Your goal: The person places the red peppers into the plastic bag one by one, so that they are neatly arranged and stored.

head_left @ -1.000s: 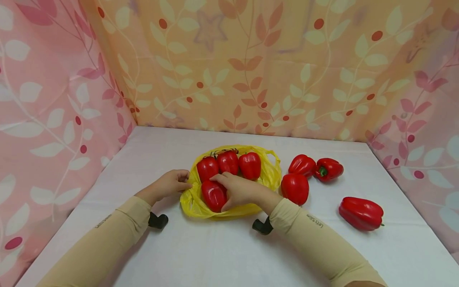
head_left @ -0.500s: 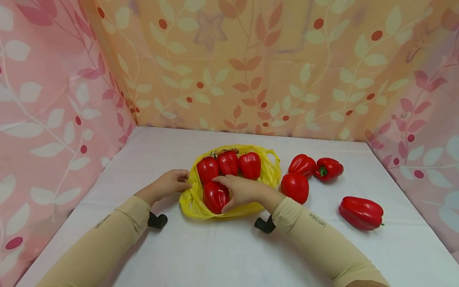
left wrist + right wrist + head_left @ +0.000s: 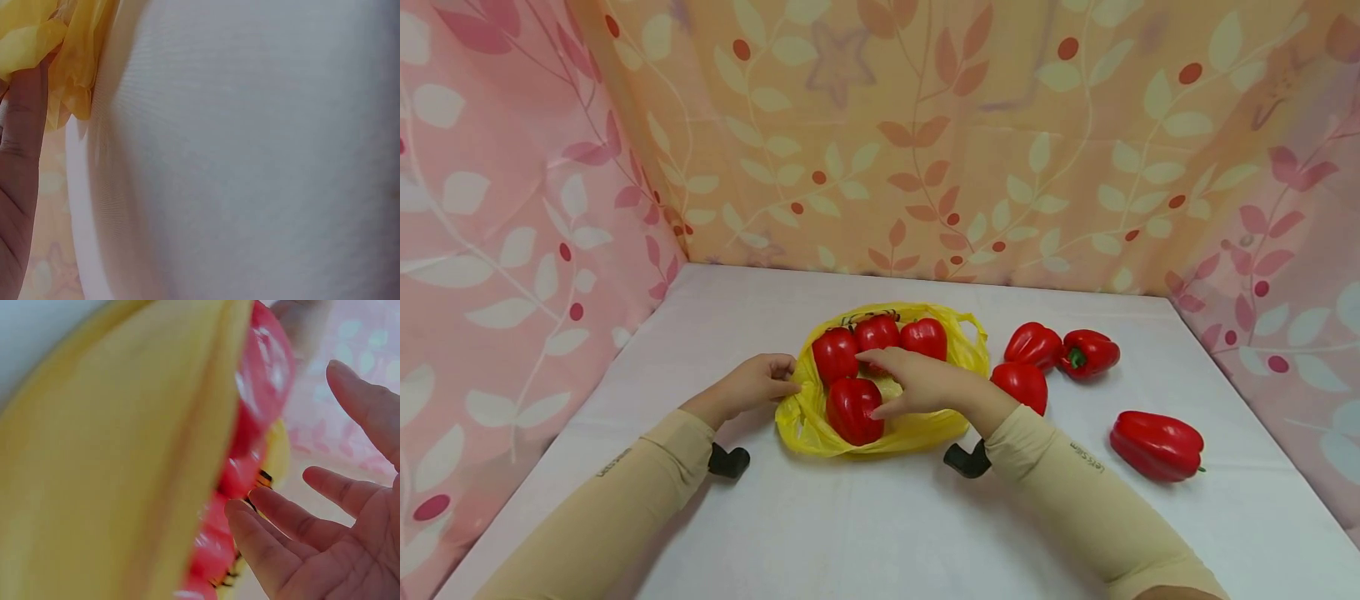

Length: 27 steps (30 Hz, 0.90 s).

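Right hand: the right hand (image 3: 925, 383) is over the bag, fingers spread and gripping nothing; whether its thumb touches the nearest pepper I can't tell.
Left hand: the left hand (image 3: 751, 386) pinches the bag's left rim between finger and thumb.
Nearest pepper: a glossy, blocky red bell pepper (image 3: 850, 418), inside the bag at its near left, light glinting on its skin.
Bag: a thin, crinkled yellow plastic bag (image 3: 964, 354), its mouth spread wide, a handle loop at its far right, dark markings along its far edge.
Back row: three shiny red peppers (image 3: 835, 358) side by side along the bag's far side, the rightmost partly behind the right hand.
Loose peppers: a cluster of three red peppers (image 3: 1032, 346) right of the bag, one showing a green stem; a lone long red pepper (image 3: 1156, 447) lies farther right.
Underneath: a white cloth (image 3: 842, 533) beneath the bag.
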Each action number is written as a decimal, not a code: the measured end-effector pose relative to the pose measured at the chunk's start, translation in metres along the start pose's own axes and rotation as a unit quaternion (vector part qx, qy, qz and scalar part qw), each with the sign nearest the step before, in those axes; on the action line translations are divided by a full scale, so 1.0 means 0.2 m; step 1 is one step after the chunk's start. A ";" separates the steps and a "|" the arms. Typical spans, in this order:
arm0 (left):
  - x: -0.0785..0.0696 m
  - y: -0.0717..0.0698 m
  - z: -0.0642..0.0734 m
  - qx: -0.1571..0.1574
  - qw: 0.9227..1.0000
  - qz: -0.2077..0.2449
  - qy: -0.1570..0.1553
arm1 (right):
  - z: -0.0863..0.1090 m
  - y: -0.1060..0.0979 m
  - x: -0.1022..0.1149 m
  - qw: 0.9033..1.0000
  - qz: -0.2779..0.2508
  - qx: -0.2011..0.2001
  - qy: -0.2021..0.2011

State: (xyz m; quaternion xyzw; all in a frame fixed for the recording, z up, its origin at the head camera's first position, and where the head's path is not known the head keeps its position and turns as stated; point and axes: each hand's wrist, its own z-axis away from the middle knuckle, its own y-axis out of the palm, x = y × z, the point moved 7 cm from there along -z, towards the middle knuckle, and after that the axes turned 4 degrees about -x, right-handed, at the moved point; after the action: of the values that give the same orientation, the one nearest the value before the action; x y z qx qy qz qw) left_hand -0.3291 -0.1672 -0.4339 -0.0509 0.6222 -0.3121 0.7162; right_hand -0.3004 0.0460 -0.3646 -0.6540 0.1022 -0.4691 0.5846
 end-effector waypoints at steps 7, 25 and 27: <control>0.01 0.01 -0.01 0.005 1.000 0.010 0.001 | 0.07 -0.13 -0.04 0.999 -0.015 -0.029 0.012; 0.03 0.01 -0.02 -0.002 1.000 0.003 -0.007 | 0.31 -0.36 -0.26 0.993 -0.045 -0.085 0.066; 0.03 0.00 -0.02 -0.002 1.000 0.002 -0.006 | 0.34 -0.38 -0.29 0.992 -0.040 -0.092 0.071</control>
State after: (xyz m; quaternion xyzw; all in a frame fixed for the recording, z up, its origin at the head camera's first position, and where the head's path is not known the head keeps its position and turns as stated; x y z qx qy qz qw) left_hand -0.3315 -0.1690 -0.4403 -0.0533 0.6187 -0.3088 0.7205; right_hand -0.3128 0.1528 -0.3189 -0.6736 0.1601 -0.5261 0.4938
